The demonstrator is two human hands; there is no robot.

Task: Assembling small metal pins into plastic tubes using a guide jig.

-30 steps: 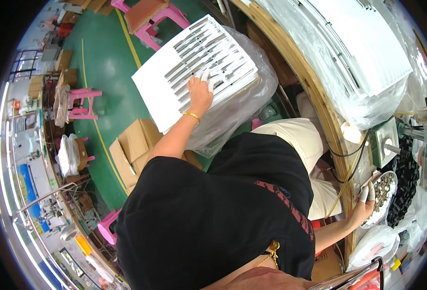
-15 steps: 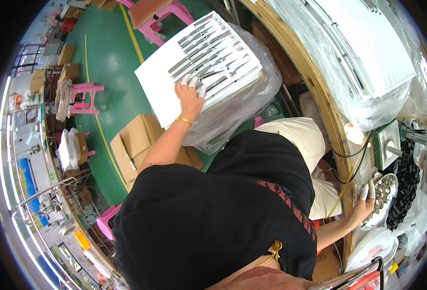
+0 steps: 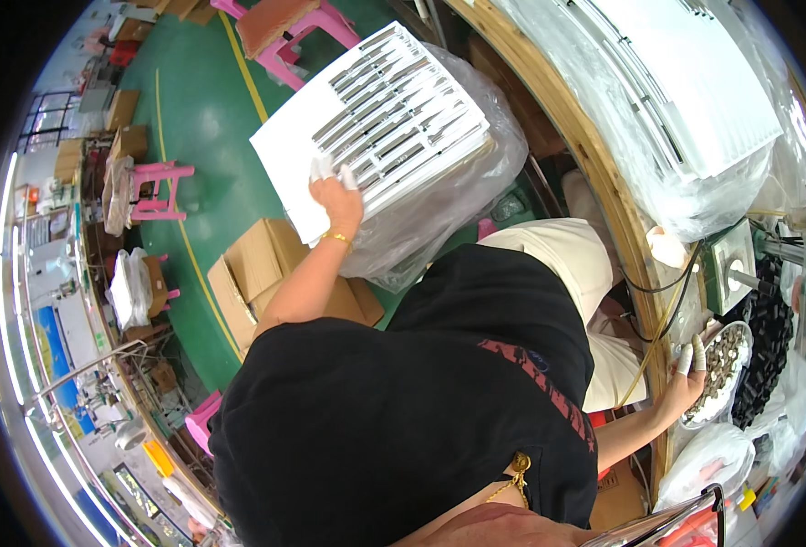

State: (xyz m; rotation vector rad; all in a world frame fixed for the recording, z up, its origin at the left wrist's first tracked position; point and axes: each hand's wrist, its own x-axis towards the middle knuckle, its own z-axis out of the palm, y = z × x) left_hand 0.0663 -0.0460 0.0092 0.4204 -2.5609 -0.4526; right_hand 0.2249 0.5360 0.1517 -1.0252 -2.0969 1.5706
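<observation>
My left hand, with white covers on several fingertips, rests at the left ends of the lower rows of slim metal pieces. These pieces lie side by side on a white sheet or tray, part of a plastic-wrapped stack. Its fingers are extended and apart, with nothing visible between them. At the bench edge, my right hand has two white-covered fingers stretched out beside a clear bowl. Many small metal parts fill the bowl. The underside of that hand is hidden.
A heap of black parts lies beyond the bowl, near a small bench machine with black cables. Another wrapped white stack sits on the wooden-edged bench. An opened carton and pink stools stand on the green floor.
My left hand has drawn back from over the metal pieces toward the lower left, uncovering more of the lower rows. My right hand has shifted slightly beside the bowl.
</observation>
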